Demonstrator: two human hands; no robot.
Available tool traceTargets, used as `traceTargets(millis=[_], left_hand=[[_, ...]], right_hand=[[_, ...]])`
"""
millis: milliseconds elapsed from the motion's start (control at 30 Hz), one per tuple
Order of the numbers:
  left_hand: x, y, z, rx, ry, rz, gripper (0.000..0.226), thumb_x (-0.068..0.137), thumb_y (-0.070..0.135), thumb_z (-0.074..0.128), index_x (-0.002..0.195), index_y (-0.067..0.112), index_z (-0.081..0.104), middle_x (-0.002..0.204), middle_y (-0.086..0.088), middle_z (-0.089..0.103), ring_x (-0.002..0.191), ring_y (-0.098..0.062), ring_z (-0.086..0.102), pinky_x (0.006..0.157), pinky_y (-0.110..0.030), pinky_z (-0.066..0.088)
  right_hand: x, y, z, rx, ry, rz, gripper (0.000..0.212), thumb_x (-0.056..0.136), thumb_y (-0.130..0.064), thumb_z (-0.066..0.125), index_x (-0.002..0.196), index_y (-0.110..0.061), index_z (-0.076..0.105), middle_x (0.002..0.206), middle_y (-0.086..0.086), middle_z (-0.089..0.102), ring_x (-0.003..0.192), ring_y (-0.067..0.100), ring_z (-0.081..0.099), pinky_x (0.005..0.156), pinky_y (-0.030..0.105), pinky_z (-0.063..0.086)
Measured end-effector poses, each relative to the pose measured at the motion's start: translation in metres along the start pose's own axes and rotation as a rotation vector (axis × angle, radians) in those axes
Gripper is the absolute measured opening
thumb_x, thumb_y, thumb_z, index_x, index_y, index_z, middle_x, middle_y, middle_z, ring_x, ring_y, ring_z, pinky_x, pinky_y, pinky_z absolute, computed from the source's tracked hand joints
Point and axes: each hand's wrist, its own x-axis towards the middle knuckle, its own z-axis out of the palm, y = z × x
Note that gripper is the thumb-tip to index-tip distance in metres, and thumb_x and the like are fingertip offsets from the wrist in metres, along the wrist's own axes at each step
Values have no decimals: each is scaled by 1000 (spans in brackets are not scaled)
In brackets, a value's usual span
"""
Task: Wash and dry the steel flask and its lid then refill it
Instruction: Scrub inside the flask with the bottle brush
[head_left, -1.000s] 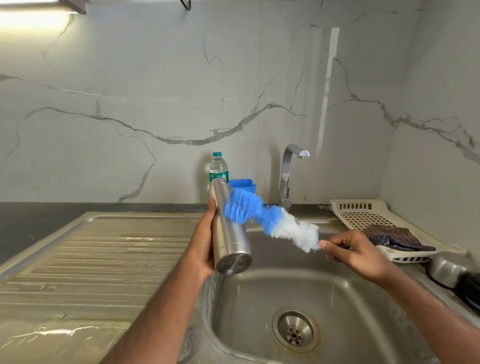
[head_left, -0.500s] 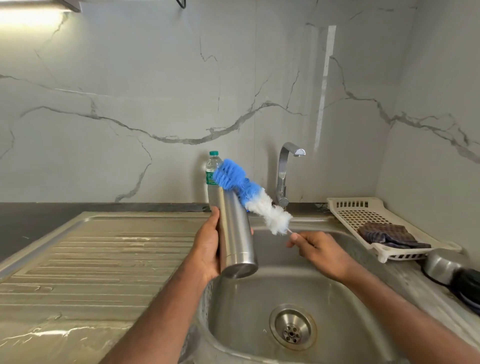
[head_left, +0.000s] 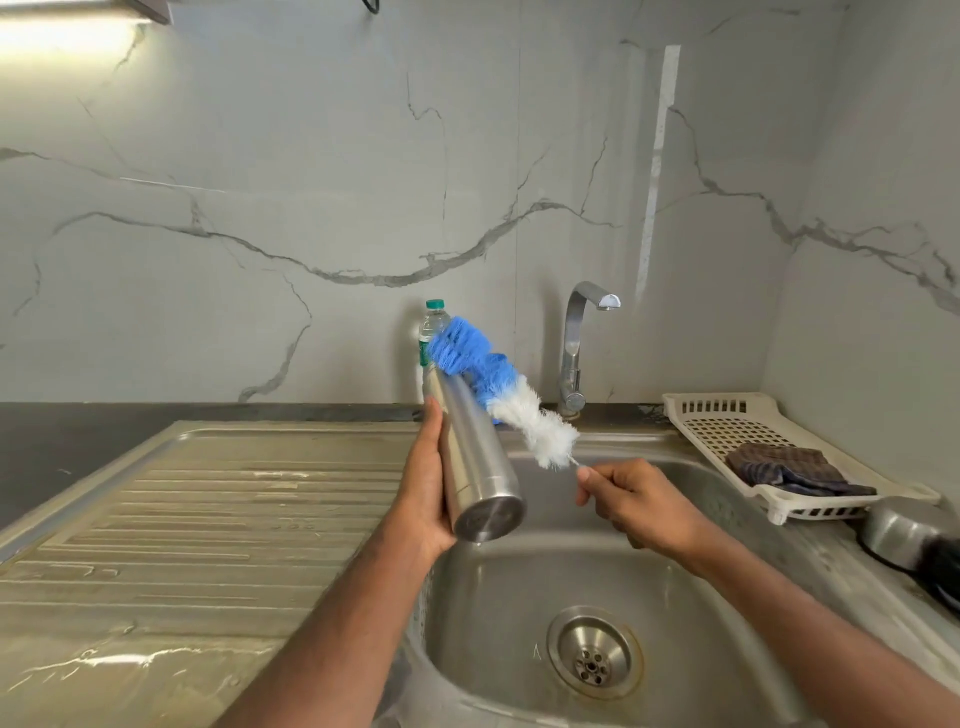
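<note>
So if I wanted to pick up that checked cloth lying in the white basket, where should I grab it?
Pinch the checked cloth at its bunched middle, coming straight down from above. It lies crumpled in the white basket, whose raised rim blocks a sideways reach, and the folds probably give fingers something to catch.

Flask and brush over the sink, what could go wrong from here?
1. The left hand grips the flask tilted, base toward the camera; if wet, it may slip into the sink.
2. The right hand pinches only the brush's thin wire, so control looks weak.
3. The bristles could knock the bottle behind.
</note>
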Motion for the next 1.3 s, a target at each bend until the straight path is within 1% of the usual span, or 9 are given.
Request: traceTargets(millis=[167, 333, 400, 467, 633, 900, 1000, 1133, 1300], left_hand=[[6, 9, -12, -53, 81, 35, 63, 86, 66, 67, 124, 15, 65, 84, -10, 74, 68, -27, 71, 59, -38, 59], [3, -6, -1, 24, 70, -59, 80, 78, 76, 60, 128, 13, 64, 111, -23, 74, 101, -39, 73, 78, -48, 60], [1, -10, 5, 19, 19, -69, 87, 74, 78, 56, 129, 12, 63, 114, -25, 72, 100, -37, 73, 74, -45, 60], [0, -8, 5, -1, -29, -58, 82, 75, 78, 57, 128, 15, 62, 114, -25, 72, 92, -35, 75, 68, -43, 61], [8, 2, -8, -26, 20, -38, 77, 72, 65, 74, 131, 18, 62, 125, -24, 68, 113, -43, 67, 94, -58, 56], [4, -13, 1, 58, -29, -98, 79, 78, 70, 64, 129, 10, 64, 118, -27, 70, 91, -36, 72, 73, -42, 60], [4, -8, 0, 51, -65, -88, 83, 76, 76, 63, 129, 12, 62, 106, -24, 73, 80, -35, 72, 67, -41, 60], [4, 0, -5, 29, -4, -41, 69, 78, 61, 74, 128, 16, 62, 103, -19, 70, 82, -34, 71, 67, -44, 62], [3, -6, -3, 59, -7, -36, 66, 78, 55, 77, 128, 15, 65, 121, -19, 71, 102, -35, 69, 80, -48, 61]], right_hand=[[-19, 9, -26, 177, -335, 100, 38, 101, -39, 53, 83, -10, 70, 57, 2, 29, 48, 13, 19, 45, 20, 18], [-4, 2, 1, 93, -49, 41, 42, 104, -41, 52, 85, -7, 68, 54, -4, 38, 45, 11, 29, 43, 23, 26], [2, 0, 8, 106, 24, 54, 42, 105, -39, 50, 85, -6, 66, 53, -3, 38, 44, 11, 28, 42, 23, 25], [-1, 1, 0, 145, -60, 92, 42, 106, -40, 50, 84, -7, 64, 54, -2, 36, 45, 12, 25, 44, 21, 22], [-21, 12, -32, 187, -375, 159, 40, 106, -39, 48, 87, -8, 64, 59, 3, 30, 50, 14, 19, 49, 30, 17], [2, 8, 8, 85, -40, 95, 40, 106, -41, 44, 73, -18, 47, 62, 3, 40, 50, 13, 28, 47, 25, 23], [-3, 13, -7, 112, -165, 112, 40, 107, -42, 45, 74, -19, 45, 62, 2, 38, 51, 13, 25, 47, 25, 23], [-17, 20, -31, 156, -430, 156, 40, 107, -44, 45, 74, -20, 49, 63, 2, 35, 53, 15, 24, 48, 27, 27], [-8, 9, -6, 163, -253, 137, 38, 107, -43, 43, 78, -17, 45, 63, 2, 35, 51, 12, 24, 48, 27, 21]])
